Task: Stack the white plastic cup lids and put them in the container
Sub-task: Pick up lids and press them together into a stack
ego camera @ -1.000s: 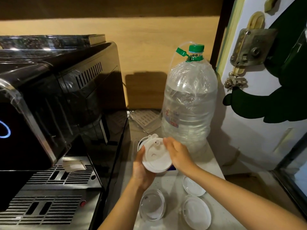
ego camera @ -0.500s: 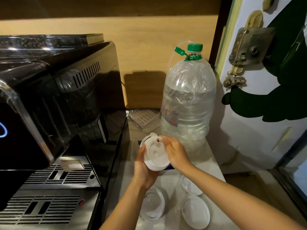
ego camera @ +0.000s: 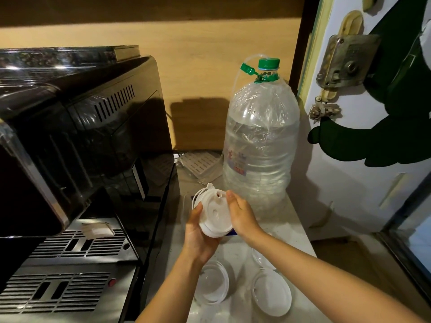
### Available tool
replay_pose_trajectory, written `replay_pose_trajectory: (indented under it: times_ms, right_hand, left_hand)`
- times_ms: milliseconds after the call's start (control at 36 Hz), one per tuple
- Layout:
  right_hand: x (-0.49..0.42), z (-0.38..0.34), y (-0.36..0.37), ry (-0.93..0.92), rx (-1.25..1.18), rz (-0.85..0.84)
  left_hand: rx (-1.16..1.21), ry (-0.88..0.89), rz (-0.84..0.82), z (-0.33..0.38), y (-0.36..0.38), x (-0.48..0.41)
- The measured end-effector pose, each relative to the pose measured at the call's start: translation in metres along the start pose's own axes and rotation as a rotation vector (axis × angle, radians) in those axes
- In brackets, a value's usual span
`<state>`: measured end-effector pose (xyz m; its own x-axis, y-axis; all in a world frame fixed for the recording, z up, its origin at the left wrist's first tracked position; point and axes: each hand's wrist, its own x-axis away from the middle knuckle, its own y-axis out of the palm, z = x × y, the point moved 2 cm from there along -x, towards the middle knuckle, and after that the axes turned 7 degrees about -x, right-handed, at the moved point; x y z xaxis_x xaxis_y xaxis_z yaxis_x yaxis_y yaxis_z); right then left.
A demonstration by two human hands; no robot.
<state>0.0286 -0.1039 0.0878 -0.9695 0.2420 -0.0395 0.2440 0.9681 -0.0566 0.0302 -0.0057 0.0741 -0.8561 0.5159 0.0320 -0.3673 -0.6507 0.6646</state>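
Observation:
A small stack of white cup lids (ego camera: 215, 215) is held tilted above the counter, its tab pointing up and away. My left hand (ego camera: 198, 236) cups the stack from below and the left. My right hand (ego camera: 240, 215) presses flat against its right edge. Three loose lids lie on the counter below my arms: one (ego camera: 213, 285) under my left wrist, one (ego camera: 271, 292) to its right, and one (ego camera: 260, 258) partly hidden by my right forearm. A clear container's rim (ego camera: 186, 201) shows faintly behind the stack; the rest is hidden.
A black coffee machine (ego camera: 81, 148) with a metal drip tray (ego camera: 77, 250) fills the left. A large water bottle (ego camera: 261, 145) with a green cap stands behind my hands. A painted door with a lock (ego camera: 345, 64) bounds the right. The counter edge drops off at right.
Both hands with the lid stack rose slightly and shifted away from me. The stack tilted a little more upright. The loose lids on the counter stayed put.

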Motion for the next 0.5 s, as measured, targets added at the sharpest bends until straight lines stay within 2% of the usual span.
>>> replay_pose_trajectory:
  times_ms: [306,500]
  right_hand:
    - [0.002,0.006,0.007,0.052,-0.032,0.046]
    - [-0.001,0.013,0.012,0.089,-0.044,0.009]
  left_hand:
    - [-0.092,-0.012,-0.012,0.002,-0.002,0.004]
    - [-0.119,-0.022,0.021,0.000,-0.008,0.005]
